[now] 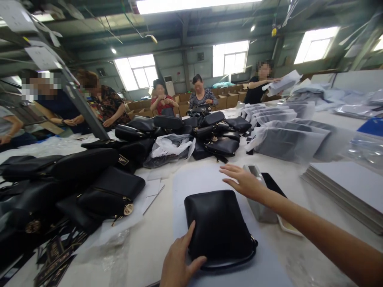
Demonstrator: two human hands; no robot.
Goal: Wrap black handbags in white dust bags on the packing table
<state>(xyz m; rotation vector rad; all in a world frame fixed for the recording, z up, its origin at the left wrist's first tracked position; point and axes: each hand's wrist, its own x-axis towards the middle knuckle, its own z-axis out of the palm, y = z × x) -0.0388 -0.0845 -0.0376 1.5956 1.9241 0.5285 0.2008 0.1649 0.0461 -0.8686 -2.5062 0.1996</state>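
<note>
A black leather-look bag (218, 227) lies flat on a white sheet in front of me, with a strap along its near edge. My left hand (181, 255) holds the bag's near left corner, thumb on its surface and forefinger along its side. Beyond the bag, my right hand (241, 179) reaches over the white sheet (194, 179) with its fingers stretched out and nothing in them. Beside that hand are a grey box-like object (263, 211) and a dark flat item (273, 184), partly covered by my forearm.
Black bags with gold charms (112, 191) are heaped at left and centre. Dark hang tags (55, 259) lie front left. Translucent-wrapped bags (284, 137) stand at back right, near stacked white boards (350, 187). Several people work around the table, one holding white sheets (283, 83).
</note>
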